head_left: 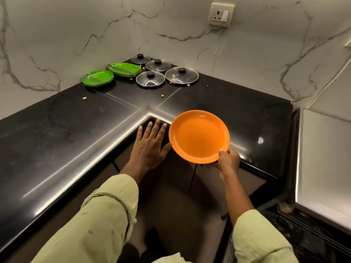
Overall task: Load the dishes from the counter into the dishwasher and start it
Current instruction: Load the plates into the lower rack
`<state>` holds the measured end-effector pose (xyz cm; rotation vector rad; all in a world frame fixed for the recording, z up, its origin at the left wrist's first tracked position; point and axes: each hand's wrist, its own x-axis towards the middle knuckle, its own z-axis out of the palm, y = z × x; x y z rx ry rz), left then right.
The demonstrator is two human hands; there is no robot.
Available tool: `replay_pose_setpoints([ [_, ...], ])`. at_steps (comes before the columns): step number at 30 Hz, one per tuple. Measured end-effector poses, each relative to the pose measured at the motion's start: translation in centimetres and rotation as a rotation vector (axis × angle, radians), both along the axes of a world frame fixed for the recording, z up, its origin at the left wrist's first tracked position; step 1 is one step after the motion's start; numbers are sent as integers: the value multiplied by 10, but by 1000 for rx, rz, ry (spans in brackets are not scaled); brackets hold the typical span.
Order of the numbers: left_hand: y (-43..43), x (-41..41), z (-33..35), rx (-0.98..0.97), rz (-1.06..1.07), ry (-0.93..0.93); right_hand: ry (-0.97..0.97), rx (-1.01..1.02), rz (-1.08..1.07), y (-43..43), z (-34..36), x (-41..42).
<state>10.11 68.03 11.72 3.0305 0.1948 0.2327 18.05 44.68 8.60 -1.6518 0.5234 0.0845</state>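
Pale-green sleeves (106, 215) closest in, both forearms reaching forward.

Right hand (228, 159): pinches the orange plate (198, 136) at its near right rim, thumb on top, fingers curled underneath. Plate is empty, face up, tilted a bit toward the person, and held in the air off the black worktop (57, 130), partly over its front edge just right of the inner corner of the L.

Left hand (150, 147): flat, palm down, fingers straight and spread, holding nothing. It sits in front of the inner corner, just left of the plate. Thumb tip is right at the plate's left rim; can't tell if it touches.

Back corner of the worktop, well apart from the hands:
- stack of round green plates (97, 77) at the left wall
- stack of squarish green trays (124, 69) just beside them, further back
- four glass lids (150, 78) with black knobs, lying flat in a cluster to the right of the trays, largest at the right

Crumbs (84, 98) scattered near and between those, a few on the largest lid.

Wall socket (221, 15) on the marble wall above the right run.
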Motion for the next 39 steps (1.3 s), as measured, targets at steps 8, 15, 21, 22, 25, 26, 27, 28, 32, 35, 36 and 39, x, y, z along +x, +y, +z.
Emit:
replay_pose_setpoints([
  [8,-40,-86,9,14,23,75,64,74,-10,-36,-6,-81],
  [15,-51,-169,8,-14,17,69,24,38,-5,-53,1,-166],
  [21,-72,-255,-7,-89,-54,41,47,4,-19,-70,-1,-257],
  [22,-76,-271,-14,-99,-55,39,40,5,-6,-74,-3,-273],
  [25,-89,-313,-27,-99,-73,118,62,-27,0,-92,-11,-321],
  [26,-95,-327,-31,-97,-80,136,65,-28,3,-101,-13,-336],
  [27,-101,-338,-34,-89,-91,146,73,-29,15,-109,-15,-348],
  [28,-107,-345,-35,-78,-109,150,85,-30,17,-117,-14,-358],
  [32,-137,-366,-33,-66,-179,108,91,-10,-14,-155,-14,-394],
  [35,-165,-374,-30,-37,-223,116,80,-5,-37,-184,-15,-410],
  [36,-177,-377,-29,-14,-236,124,79,0,-48,-196,-17,-417],
  [39,-213,-381,-30,3,-259,146,78,6,-70,-231,-17,-435],
])
